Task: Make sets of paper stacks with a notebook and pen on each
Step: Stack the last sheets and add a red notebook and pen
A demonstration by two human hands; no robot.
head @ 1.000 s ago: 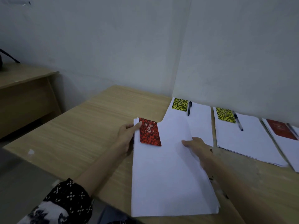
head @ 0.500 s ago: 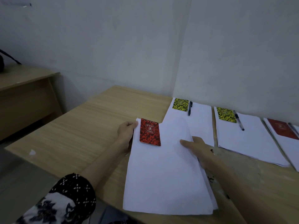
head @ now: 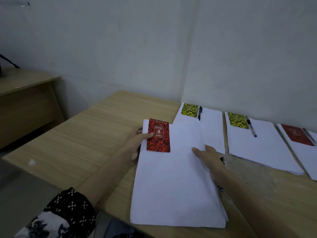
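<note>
Our left hand (head: 137, 143) grips the paper stack (head: 173, 182) edge, thumb pressing the red notebook (head: 158, 135). Our right hand (head: 209, 158) lies flat on the stack, a pen (head: 224, 162) just beyond its fingers.

Black sleeve (head: 72, 208), white floral print

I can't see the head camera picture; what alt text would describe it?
A person's left hand holds a red notebook against the top of a paper stack on a wooden table, while the right hand rests on the paper's right edge. Further right lie three finished stacks, each with notebook and pen.
</note>
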